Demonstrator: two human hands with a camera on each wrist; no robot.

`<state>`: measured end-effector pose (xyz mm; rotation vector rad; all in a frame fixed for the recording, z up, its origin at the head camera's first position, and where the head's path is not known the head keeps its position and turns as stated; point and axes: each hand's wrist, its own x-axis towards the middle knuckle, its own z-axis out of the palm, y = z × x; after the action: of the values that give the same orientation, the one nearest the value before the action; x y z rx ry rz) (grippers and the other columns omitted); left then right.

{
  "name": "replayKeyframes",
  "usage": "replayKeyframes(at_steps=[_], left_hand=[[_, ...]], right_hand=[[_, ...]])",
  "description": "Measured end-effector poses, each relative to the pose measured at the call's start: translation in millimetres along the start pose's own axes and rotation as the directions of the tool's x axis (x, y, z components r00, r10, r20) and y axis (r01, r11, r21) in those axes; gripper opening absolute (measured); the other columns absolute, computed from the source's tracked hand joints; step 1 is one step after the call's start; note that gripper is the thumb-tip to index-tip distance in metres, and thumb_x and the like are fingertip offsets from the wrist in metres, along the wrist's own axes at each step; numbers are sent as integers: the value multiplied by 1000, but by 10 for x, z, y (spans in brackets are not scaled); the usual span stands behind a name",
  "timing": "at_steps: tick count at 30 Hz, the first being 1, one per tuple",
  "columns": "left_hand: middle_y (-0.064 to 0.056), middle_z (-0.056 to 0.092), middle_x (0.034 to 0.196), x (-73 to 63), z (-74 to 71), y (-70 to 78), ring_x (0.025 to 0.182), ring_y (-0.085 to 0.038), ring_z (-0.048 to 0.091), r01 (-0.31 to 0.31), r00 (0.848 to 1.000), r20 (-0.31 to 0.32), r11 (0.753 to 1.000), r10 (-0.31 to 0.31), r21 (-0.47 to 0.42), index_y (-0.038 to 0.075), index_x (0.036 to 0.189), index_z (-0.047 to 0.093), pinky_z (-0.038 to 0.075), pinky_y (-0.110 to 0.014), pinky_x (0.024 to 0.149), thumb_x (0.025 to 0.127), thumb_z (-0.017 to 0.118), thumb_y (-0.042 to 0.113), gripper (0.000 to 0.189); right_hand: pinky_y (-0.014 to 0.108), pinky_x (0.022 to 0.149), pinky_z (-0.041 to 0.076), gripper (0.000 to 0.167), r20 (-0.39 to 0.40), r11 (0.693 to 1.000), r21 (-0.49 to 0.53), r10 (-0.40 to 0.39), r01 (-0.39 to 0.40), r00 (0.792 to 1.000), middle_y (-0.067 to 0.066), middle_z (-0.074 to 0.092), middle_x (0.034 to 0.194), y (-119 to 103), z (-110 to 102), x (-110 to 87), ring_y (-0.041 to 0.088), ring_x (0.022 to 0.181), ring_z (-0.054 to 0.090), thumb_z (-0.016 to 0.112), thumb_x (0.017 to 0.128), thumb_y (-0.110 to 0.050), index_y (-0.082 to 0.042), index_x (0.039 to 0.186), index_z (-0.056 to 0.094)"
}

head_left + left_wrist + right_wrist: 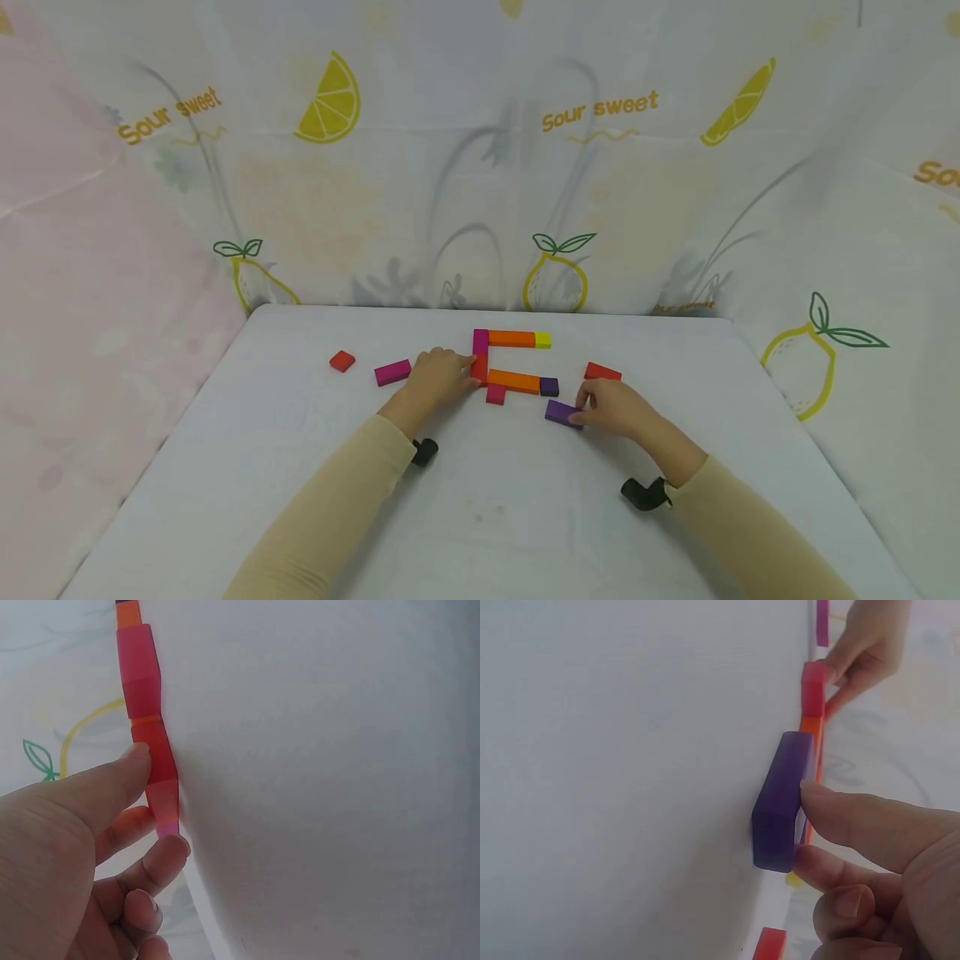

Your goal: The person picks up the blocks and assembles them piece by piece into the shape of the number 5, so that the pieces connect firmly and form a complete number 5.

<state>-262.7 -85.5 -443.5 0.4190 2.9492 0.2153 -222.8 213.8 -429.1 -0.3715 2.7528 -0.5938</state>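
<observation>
My left hand (437, 377) holds a red block (480, 370) between thumb and fingertips; the left wrist view shows the thumb on this red block (152, 754). It lies in line with a magenta block (480, 342). From that column, an upper orange block (512, 339) ends in a yellow block (543, 340), and a lower orange block (513, 382) ends in a small dark purple block (549, 387). A small pink block (496, 394) sits below. With thumb and finger, my right hand (615, 406) pinches a longer purple block (780, 795), apart from the row.
A loose red block (603, 371) lies just beyond the right hand. Left of the left hand are a magenta block (392, 372) and a small red block (342, 361). The white table (480, 500) ends at a patterned cloth backdrop (450, 167).
</observation>
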Motion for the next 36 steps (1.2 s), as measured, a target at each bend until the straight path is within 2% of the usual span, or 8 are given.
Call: replayKeyframes(at_steps=[11,14,18,22,29,36], left_hand=[[-9,65,130,5,12,4,115,-29,55,6,1000,-4,1000,-6,-9,25,144,56,44,-46,100,94,66,46,55],[-9,65,130,8,13,5,115,-29,55,6,1000,-4,1000,-6,-9,25,144,56,44,-46,100,94,67,46,55],[-9,65,130,11,15,1,114,-29,56,5,1000,-7,1000,-5,-8,25,144,56,44,-46,99,94,67,46,55],[-8,66,129,13,16,-6,113,-29,56,3,1000,-9,1000,-3,-5,26,144,57,45,-45,98,93,67,47,55],[-8,66,128,28,27,-16,112,-29,56,6,1000,-7,1000,-6,-7,26,144,56,45,-44,97,94,67,47,55],[-9,67,127,22,19,-11,110,-29,57,3,1000,-12,1000,-3,0,26,144,56,46,-43,95,94,67,47,55]], right_hand=[[30,60,42,27,11,998,9,58,-58,998,0,56,71,-34,85,-43,17,67,51,82,83,-35,-15,83,65],[30,60,42,25,2,1000,26,13,-13,1000,0,56,72,-18,58,-58,17,67,51,81,84,-34,-15,86,66],[29,59,39,22,0,994,63,-87,87,996,0,52,72,20,0,-64,16,65,48,81,85,-31,-15,94,67],[27,58,36,26,38,983,94,-163,158,986,-2,49,72,55,-52,-37,14,64,46,82,85,-29,-16,103,69],[25,59,37,43,133,951,141,-294,276,947,-3,47,74,111,-105,31,14,67,45,84,83,-24,-19,122,68],[25,62,37,55,223,937,129,-347,325,911,-5,46,74,134,-103,79,12,70,46,84,83,-21,-20,134,63]])
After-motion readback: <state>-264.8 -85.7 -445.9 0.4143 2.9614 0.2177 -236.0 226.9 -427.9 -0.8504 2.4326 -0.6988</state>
